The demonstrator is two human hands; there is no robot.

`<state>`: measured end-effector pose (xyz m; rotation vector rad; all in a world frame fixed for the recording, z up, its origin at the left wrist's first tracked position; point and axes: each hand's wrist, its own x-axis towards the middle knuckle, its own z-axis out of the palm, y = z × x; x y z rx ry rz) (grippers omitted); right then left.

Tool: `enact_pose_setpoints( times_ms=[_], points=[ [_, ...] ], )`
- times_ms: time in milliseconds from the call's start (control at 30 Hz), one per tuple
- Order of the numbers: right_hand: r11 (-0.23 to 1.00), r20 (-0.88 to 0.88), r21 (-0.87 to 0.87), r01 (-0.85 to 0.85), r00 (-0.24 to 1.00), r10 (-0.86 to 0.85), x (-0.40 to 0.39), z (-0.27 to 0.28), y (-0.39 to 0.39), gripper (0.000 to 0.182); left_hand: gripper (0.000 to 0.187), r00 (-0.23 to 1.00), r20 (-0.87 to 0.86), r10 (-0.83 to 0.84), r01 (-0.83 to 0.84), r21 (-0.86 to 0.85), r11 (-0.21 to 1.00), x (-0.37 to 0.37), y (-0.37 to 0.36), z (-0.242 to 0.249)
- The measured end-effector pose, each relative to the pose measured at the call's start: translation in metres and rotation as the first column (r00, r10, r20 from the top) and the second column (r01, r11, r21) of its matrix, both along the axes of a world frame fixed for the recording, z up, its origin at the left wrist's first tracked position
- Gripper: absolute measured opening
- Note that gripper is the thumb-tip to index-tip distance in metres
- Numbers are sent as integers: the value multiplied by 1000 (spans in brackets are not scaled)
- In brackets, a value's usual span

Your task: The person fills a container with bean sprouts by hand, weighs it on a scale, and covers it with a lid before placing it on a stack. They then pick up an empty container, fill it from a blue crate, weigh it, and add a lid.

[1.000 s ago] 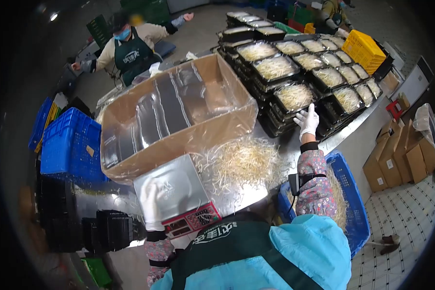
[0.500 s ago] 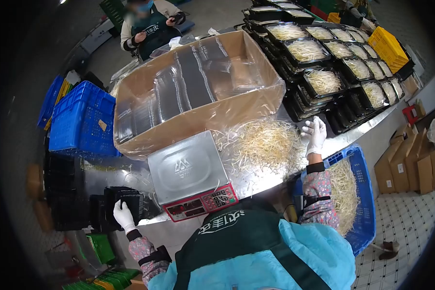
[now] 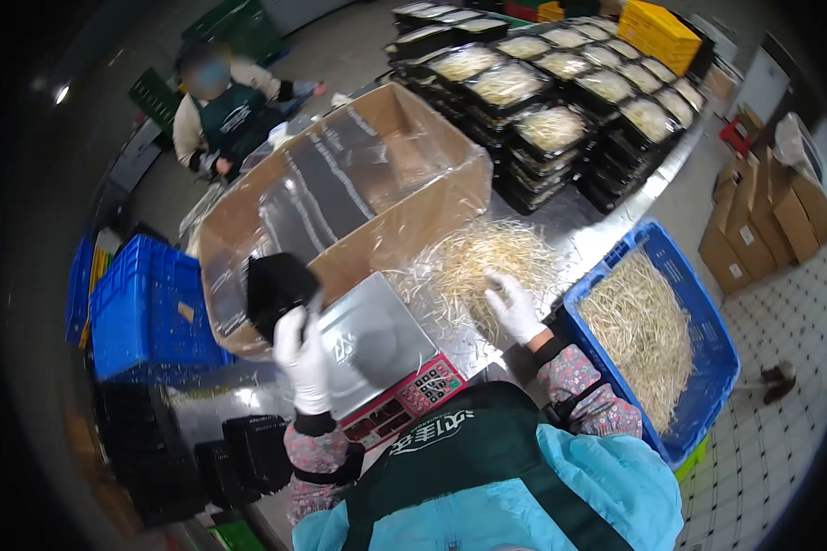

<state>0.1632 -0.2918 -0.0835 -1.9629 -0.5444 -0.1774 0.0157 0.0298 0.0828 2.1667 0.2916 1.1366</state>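
Observation:
My gloved left hand (image 3: 301, 354) grips a black plastic tray (image 3: 278, 292) by its lower edge, raised over the left side of a silver scale (image 3: 368, 340) with a red keypad panel. My gloved right hand (image 3: 515, 310) is at the near edge of a loose pile of bean sprouts (image 3: 487, 266) on the metal table, its fingers apart and nothing seen between them. More black trays (image 3: 257, 450) lie at the table's left. Sprouts (image 3: 639, 331) also fill a blue basket (image 3: 721, 367) to the right of my right hand.
A large cardboard box (image 3: 432, 207) of clear lids stands behind the scale. Packed sprout trays (image 3: 551, 133) are stacked at the back right, near yellow crates (image 3: 657, 37). Blue crates (image 3: 147, 312) stand left. Across the table is another person (image 3: 234, 119).
My left hand has moved up and right from the tray stack and now holds a black tray. My right hand has come left and down to the sprout pile. The camera view has shifted.

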Motion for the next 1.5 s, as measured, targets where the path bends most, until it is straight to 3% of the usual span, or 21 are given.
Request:
enact_pose_setpoints(
  times_ms=[33, 100, 200, 300, 400, 467, 500, 533, 600, 667, 700, 767, 900, 1000, 1133, 1200, 1267, 1333, 1367, 1400, 1500],
  points=[
    [999, 1, -38, -18, 1000, 18, -15, 8, -4, 39, 18, 982, -97, -160, 166, 61, 984, 21, -36, 17],
    [996, -142, -87, -5, 990, -8, -47, 16, -18, 39, 31, 798, -193, -571, 593, 84, 801, 63, -85, 6],
    [974, -182, -222, 52, 979, -93, -95, 44, -63, 37, 28, 600, -299, -742, 800, 221, 558, 116, -148, -32],
    [931, -204, -199, 306, 916, -345, -149, 62, -121, 39, 24, 535, -340, -773, 845, 198, 497, 176, -172, -91],
    [763, -208, -96, 640, 736, -644, -217, 53, -181, 39, 26, 486, -566, -666, 867, 215, 450, 218, -154, -144],
    [544, -31, -148, 826, 546, -837, -264, 59, -216, 42, 43, 514, -651, -558, 832, 219, 510, 213, -159, -114],
    [432, -84, -77, 899, 426, -901, -286, 48, -236, 45, 58, 581, -617, -530, 802, 323, 502, 200, -168, -92],
    [315, 32, -110, 943, 320, -947, -304, 59, -252, 47, 67, 622, -584, -522, 776, 366, 514, 194, -175, -83],
    [151, -54, 3, 988, 151, -987, -331, 54, -291, 52, 65, 565, -442, -696, 824, 260, 504, 189, -192, -81],
    [74, 15, -132, 988, 77, -997, -341, 72, -326, 62, 55, 421, -382, -823, 883, -37, 469, 169, -231, -70],
    [68, 8, -135, 988, 70, -998, -336, 73, -347, 62, 54, 343, -376, -861, 903, -121, 413, 163, -252, -76],
    [219, 97, -419, 881, 283, -954, -321, 67, -391, 75, 50, 201, -368, -908, 925, -232, 300, 135, -303, -70],
    [474, -295, -802, 363, 450, -843, -252, 25, -459, 109, 48, 41, -483, -875, 951, -249, 182, 95, -386, -92],
    [581, -538, -812, -50, 448, -714, -205, -18, -476, 129, 47, -59, -535, -843, 957, -271, 105, 79, -430, -100],
    [640, -649, -745, -188, 423, -632, -182, -51, -497, 134, 39, 22, -610, -792, 945, -246, 216, 80, -455, -112],
    [716, -640, -697, 33, 423, -642, -179, -58, -520, 131, 31, 71, -603, -794, 902, -302, 310, 80, -458, -121],
    [677, -540, -633, 376, 412, -734, -179, -76, -555, 102, 29, 121, -619, -776, 874, -305, 379, 81, -455, -136],
    [527, -489, -493, 692, 281, -826, -174, -67, -579, 71, 27, 124, -642, -757, 860, -311, 405, 81, -454, -146],
    [485, -519, -360, 797, 261, -814, -168, -78, -594, 69, 25, 161, -654, -740, 907, -197, 371, 82, -457, -147],
    [420, -550, -219, 881, 244, -799, -165, -88, -604, 66, 23, 198, -660, -724, 941, -79, 330, 82, -458, -147],
    [427, -512, -325, 844, 223, -830, -161, -55, -598, 63, 22, 211, -654, -727, 937, -76, 340, 81, -462, -147]
  ],
)
